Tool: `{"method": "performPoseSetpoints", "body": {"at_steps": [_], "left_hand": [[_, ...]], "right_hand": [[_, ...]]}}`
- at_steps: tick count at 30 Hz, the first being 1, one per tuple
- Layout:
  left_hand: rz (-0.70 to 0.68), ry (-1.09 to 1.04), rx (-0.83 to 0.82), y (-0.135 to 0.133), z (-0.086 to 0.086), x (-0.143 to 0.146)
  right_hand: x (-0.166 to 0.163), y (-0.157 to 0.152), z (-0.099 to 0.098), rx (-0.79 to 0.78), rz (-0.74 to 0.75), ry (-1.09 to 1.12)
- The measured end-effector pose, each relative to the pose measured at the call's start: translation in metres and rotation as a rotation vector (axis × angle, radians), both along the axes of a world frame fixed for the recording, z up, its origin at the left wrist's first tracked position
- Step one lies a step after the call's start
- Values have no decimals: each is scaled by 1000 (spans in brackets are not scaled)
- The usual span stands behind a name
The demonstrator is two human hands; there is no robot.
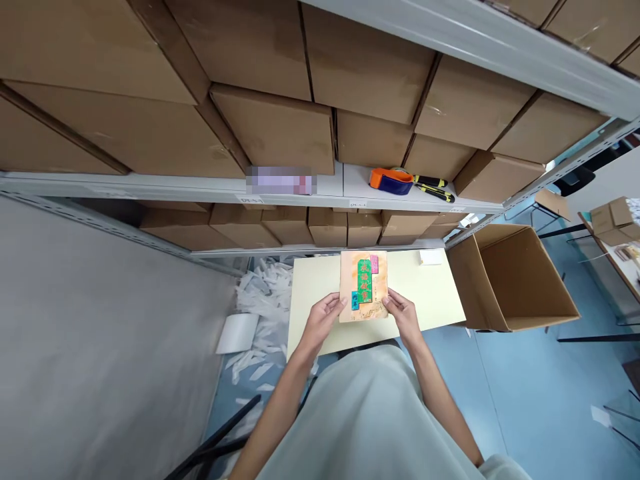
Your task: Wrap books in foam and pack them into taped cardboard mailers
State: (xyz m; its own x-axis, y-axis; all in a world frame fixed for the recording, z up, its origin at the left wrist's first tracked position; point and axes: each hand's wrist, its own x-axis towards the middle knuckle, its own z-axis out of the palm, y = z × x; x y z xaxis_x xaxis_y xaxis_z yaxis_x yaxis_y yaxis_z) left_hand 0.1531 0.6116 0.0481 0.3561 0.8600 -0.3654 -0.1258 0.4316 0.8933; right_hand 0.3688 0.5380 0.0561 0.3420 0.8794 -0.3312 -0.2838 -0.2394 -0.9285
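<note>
Between my two hands I hold a small book (364, 287) by its lower side edges, its cover facing up. The cover is peach-orange with a green title panel and smaller pink and blue labels. My left hand (325, 315) pinches the book's left edge, thumb on the cover and fingers behind. On the opposite edge, my right hand (401, 312) grips it the same way. Beneath the book lies a pale yellow board or tabletop (425, 293); whether the book touches it I cannot tell.
Metal shelves (200, 187) packed with cardboard boxes rise in front. Pliers (434, 188) and an orange-and-blue tape dispenser (393, 180) lie on one shelf. An open carton (525, 280) stands at right. Paper scraps (263, 300) cover the floor at left beside a grey wall (110, 333).
</note>
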Motion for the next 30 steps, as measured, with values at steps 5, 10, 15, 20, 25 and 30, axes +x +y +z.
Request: {"method": "performPoseSetpoints", "body": {"at_steps": [5,10,15,20,25,30], "left_hand": [[122,-2,46,12,10,5],[297,13,141,19,22,26],[326,205,300,8,36,56],[210,422,638,0,41,78],[260,440,512,18,29,68],[200,171,142,29,34,49]], "right_hand": [[6,30,3,9,-57,-256],[-5,55,24,132,5,-482],[-30,64,41,154,137,-415],[-17,71,41,126,83,-348],[15,67,40,116,163,-191],[31,55,55,113,336,-2]]}}
